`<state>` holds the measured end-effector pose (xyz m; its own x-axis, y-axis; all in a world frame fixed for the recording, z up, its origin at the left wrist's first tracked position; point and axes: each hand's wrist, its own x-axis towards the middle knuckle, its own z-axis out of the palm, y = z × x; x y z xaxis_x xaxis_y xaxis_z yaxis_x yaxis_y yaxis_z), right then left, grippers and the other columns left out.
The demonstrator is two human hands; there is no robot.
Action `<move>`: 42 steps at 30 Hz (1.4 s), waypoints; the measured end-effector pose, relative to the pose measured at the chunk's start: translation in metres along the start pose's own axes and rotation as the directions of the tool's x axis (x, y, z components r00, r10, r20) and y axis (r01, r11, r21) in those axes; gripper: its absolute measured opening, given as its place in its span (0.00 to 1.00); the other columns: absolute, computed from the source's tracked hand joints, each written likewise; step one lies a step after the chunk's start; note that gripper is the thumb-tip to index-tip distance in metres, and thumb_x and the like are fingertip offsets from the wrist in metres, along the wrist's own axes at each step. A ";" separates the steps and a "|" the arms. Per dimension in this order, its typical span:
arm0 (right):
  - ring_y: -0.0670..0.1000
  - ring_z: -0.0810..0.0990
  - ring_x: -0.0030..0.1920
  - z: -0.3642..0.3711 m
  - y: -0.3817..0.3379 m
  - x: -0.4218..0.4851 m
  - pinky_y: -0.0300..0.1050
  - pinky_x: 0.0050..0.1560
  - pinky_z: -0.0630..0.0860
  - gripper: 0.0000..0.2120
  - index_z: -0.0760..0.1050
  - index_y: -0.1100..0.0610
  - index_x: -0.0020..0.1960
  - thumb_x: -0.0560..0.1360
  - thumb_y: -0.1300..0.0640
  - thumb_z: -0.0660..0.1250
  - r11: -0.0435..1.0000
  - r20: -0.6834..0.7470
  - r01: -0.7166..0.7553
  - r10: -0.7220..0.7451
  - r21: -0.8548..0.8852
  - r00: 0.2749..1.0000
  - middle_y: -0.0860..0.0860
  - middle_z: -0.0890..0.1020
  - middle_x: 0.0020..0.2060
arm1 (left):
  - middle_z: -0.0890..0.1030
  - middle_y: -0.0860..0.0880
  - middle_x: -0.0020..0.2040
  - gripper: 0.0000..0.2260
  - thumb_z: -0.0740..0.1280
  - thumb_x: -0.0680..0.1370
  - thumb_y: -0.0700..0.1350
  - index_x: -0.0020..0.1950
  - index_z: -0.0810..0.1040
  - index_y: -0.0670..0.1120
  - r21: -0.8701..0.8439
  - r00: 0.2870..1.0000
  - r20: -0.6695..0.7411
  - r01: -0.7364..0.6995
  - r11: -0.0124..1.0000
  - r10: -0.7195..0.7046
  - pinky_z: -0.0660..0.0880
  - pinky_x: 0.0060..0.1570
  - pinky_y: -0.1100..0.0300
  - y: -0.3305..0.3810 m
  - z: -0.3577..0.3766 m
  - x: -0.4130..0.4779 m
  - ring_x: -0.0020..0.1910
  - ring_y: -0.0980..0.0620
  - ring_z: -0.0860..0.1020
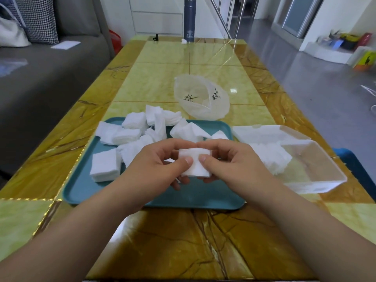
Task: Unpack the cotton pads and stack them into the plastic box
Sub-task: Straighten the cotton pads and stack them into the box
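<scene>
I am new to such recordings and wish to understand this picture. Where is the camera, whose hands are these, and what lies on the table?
There is no machine: a person works with bare hands. The single picture comes from a camera worn on the head, looking forward and down. The left hand and right hand together hold a small stack of cotton pads above a teal tray; in each grip the thumb lies on top. Many loose pads lie on the tray. On the right stands a clear plastic box with a pile of pads already inside. Behind the tray lies a see-through bag, probably the packaging. Everything rests on a yellow table.
</scene>
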<state>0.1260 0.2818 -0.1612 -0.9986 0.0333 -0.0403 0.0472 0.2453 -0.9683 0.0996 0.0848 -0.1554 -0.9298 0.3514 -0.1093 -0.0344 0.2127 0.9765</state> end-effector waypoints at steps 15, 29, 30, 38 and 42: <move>0.54 0.84 0.37 -0.003 0.007 0.004 0.56 0.47 0.85 0.07 0.87 0.53 0.55 0.77 0.58 0.75 1.000 -0.125 -0.009 0.006 -0.028 0.992 0.59 0.86 0.41 | 0.82 0.60 0.52 0.11 0.68 0.82 0.50 0.63 0.80 0.59 0.486 0.970 -0.214 0.005 0.874 0.113 0.76 0.45 0.62 -0.011 -0.004 0.015 0.38 0.58 0.81; 0.52 0.85 0.38 -0.007 0.016 0.008 0.54 0.46 0.86 0.07 0.82 0.48 0.54 0.78 0.55 0.70 0.978 -0.244 -0.084 0.036 -0.189 0.969 0.50 0.84 0.38 | 0.78 0.54 0.44 0.15 0.80 0.70 0.52 0.53 0.79 0.52 0.583 0.969 -0.105 0.243 0.775 -0.225 0.69 0.38 0.61 -0.011 -0.001 0.017 0.42 0.57 0.76; 0.52 0.85 0.39 -0.007 0.015 0.007 0.53 0.45 0.86 0.06 0.82 0.48 0.54 0.78 0.55 0.70 0.980 -0.239 -0.088 0.043 -0.179 0.970 0.51 0.85 0.39 | 0.78 0.54 0.44 0.14 0.80 0.70 0.52 0.50 0.79 0.53 0.586 0.968 -0.098 0.243 0.773 -0.230 0.68 0.37 0.61 -0.009 -0.001 0.015 0.42 0.57 0.76; 0.48 0.81 0.35 -0.007 0.013 0.007 0.33 0.35 0.77 0.07 0.82 0.48 0.55 0.78 0.56 0.72 0.981 -0.257 -0.103 0.058 -0.163 0.965 0.52 0.84 0.38 | 0.86 0.53 0.40 0.11 0.79 0.72 0.39 0.49 0.80 0.47 0.268 0.992 -0.029 0.130 0.955 -0.127 0.73 0.36 0.70 -0.003 -0.009 0.007 0.37 0.59 0.80; 0.47 0.85 0.40 -0.003 0.010 0.007 0.44 0.47 0.85 0.09 0.84 0.52 0.55 0.76 0.59 0.76 0.992 -0.234 -0.114 0.122 0.050 0.964 0.52 0.87 0.42 | 0.87 0.43 0.49 0.09 0.73 0.75 0.32 0.53 0.81 0.40 -0.014 0.988 0.118 0.098 0.995 -0.095 0.80 0.48 0.61 -0.003 -0.009 0.004 0.46 0.52 0.84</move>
<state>0.1200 0.2878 -0.1705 -0.9521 0.2890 -0.0995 0.1592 0.1909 -0.9686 0.0923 0.0771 -0.1576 -0.8725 0.4347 -0.2230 -0.1300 0.2334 0.9636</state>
